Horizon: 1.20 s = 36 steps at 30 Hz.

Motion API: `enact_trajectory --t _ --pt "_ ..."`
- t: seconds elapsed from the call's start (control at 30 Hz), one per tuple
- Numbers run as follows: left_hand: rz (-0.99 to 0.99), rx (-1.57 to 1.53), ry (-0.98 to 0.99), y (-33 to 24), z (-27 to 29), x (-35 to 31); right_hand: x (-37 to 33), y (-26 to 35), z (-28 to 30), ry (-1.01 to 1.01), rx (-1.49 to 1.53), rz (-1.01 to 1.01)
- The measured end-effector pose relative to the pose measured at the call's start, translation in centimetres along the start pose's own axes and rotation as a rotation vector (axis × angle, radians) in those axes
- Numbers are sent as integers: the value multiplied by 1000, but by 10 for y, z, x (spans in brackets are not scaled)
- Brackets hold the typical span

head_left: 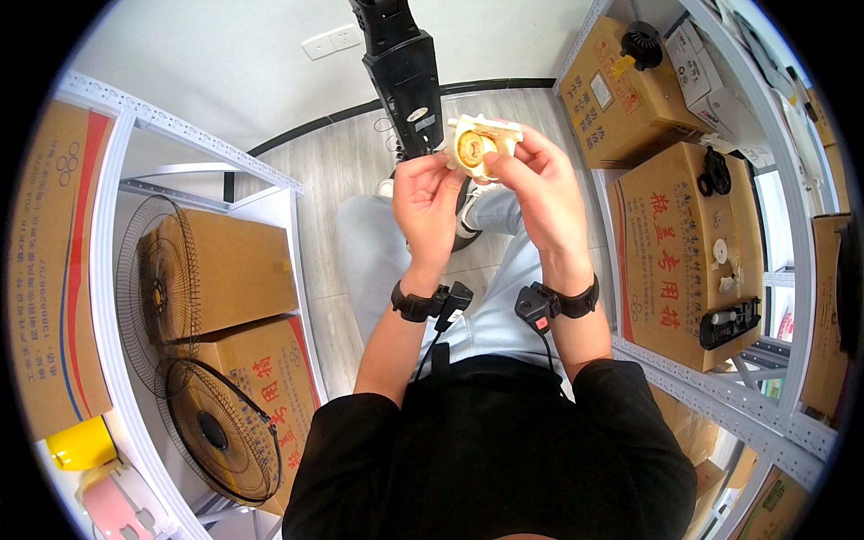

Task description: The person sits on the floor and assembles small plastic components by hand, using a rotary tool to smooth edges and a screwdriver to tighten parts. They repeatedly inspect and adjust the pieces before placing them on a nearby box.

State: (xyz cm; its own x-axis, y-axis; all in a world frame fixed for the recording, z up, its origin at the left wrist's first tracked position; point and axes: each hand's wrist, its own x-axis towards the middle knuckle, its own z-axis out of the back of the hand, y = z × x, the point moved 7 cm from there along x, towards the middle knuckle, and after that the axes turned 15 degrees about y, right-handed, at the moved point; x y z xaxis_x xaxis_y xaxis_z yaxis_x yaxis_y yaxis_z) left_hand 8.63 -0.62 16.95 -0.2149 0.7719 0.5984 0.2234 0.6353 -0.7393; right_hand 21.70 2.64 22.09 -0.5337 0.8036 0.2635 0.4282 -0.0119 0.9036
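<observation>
Both hands meet around a cream plastic housing (pixel 504 135) with a round, yellowish-brown ring-shaped part (pixel 473 149) set in its face. My right hand (pixel 544 193) grips the housing from the right, thumb on its front and fingers behind. At the housing's left edge, the thumb and forefinger of my left hand (pixel 425 202) are pinched together; whatever lies between those fingertips is too small to make out. Just beyond stands a black fan column (pixel 407 85) with thin loose wires at its side.
Shelving flanks me on both sides. Two wire fan guards (pixel 157 288) lean against cartons (pixel 238 270) on the left. Atop a right-hand carton (pixel 661 252) lie a black part (pixel 731 324), a white disc (pixel 720 251) and small pieces. A black motor-like part (pixel 641 45) sits farther back.
</observation>
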Motion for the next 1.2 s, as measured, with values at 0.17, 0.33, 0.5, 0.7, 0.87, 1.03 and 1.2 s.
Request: enact_trajectory --t 0.17,0.33,0.5,0.7,0.87,1.03,1.2 --pt "32 53 -20 -2 -1 -1 2 0 0 1 11 1" --pt "35 41 -34 1 -1 1 5 -3 1 7 -21 -18" --pt "50 10 -32 3 -2 1 7 -4 2 -1 -52 -24" --pt "99 -65 -56 6 0 2 4 3 -6 51 -9 -9" --pt "98 -133 -76 10 4 1 -3 10 -14 87 -164 61" --pt "48 -163 -64 7 2 0 -7 17 -20 20 -388 125" --pt "5 -106 -23 7 3 -2 -10 20 -25 -5 -474 123"
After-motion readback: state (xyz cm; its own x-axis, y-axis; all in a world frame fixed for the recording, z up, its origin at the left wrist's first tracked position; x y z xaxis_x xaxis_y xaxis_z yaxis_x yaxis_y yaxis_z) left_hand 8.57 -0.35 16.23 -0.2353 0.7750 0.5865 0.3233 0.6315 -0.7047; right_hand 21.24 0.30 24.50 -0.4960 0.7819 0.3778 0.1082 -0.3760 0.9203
